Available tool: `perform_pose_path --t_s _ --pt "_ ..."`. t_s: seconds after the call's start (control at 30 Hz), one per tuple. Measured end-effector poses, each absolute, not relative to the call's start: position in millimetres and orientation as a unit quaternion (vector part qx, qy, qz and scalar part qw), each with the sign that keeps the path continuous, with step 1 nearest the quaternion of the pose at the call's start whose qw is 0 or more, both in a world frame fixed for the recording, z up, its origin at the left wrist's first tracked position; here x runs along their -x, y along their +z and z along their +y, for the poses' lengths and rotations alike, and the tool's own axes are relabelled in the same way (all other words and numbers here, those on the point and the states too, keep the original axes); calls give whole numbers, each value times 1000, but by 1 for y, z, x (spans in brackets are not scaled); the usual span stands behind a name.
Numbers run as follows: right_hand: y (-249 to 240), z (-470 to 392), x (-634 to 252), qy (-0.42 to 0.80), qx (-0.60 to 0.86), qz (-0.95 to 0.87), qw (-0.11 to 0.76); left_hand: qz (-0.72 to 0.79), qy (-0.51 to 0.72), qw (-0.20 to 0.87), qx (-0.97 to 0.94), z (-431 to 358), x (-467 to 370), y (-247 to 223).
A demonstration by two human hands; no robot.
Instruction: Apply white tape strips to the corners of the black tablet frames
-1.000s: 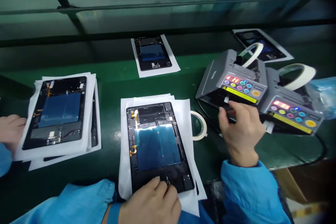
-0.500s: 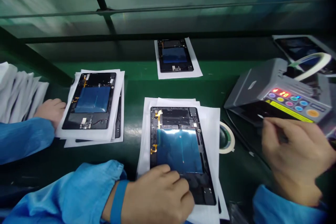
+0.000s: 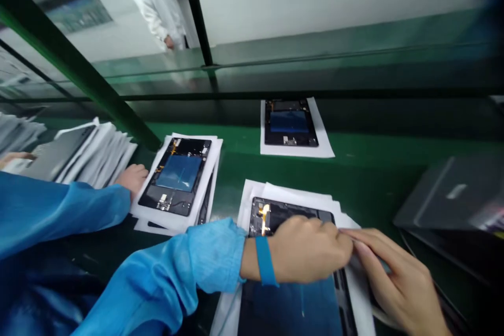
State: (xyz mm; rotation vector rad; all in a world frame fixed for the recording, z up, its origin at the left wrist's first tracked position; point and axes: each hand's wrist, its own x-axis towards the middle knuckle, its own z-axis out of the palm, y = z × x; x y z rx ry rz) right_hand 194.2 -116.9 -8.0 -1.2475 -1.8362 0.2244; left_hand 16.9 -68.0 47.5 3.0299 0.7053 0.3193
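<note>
My left hand (image 3: 311,249), a blue band round its wrist, is closed above the upper part of an opened tablet (image 3: 295,299). My right hand (image 3: 397,278) meets it at the tablet's right edge, thumb and forefinger pinched together. Whatever is between the fingertips is too small and hidden to make out. The tablet shows a large blue-covered battery and gold flex cables. It lies on white paper sheets (image 3: 252,194), partly covered by my hands.
A grey tape dispenser (image 3: 437,194) stands right. Another opened tablet (image 3: 289,123) lies on paper at the back. Left, a co-worker's hand (image 3: 134,181) touches paper under a tablet (image 3: 175,176), beside stacked papers (image 3: 106,152). A person in white (image 3: 159,5) stands beyond the green frame.
My right hand has moved left from the dispenser, where it pinched a small white piece, to meet my left hand. My left hand has moved up over the tablet. The view has swung left.
</note>
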Motion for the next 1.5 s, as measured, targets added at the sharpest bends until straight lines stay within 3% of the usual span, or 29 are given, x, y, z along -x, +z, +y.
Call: perform_pose_path --t_s 0.5,0.87,1.5 --pt "4 -123 -197 19 476 -789 389 301 -1 50 -952 -68 -4 51" --pt "4 -127 -203 27 489 -806 333 297 138 121 -937 -65 -4 37" --pt "4 -128 -204 32 503 -802 319 274 156 149 -937 -62 -8 35"
